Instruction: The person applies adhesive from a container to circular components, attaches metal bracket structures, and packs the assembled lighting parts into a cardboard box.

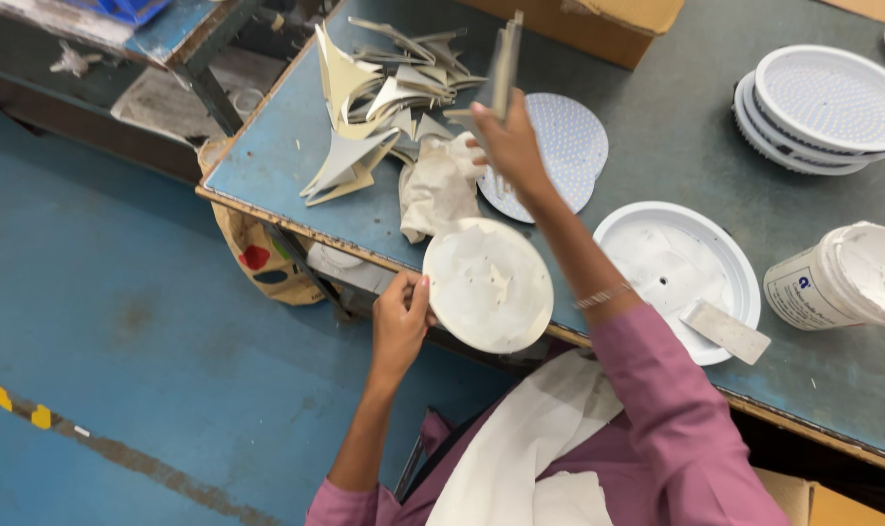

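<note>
My left hand [399, 317] holds a round white disc [488, 285] by its left edge, over the table's front edge. My right hand [506, 144] reaches forward and grips a thin grey card strip [506, 66], held upright above a heap of cut card scraps [379, 97]. Beneath that hand lies a dotted round plate [569, 146] and a crumpled white cloth [436, 187].
A white round housing [676, 255] with a flat scraper [725, 331] on its rim lies right of my arm. An open tub of white paste [847, 275] stands beside it. Stacked white housings [822, 107] sit far right. A cardboard box [579, 24] is at the back.
</note>
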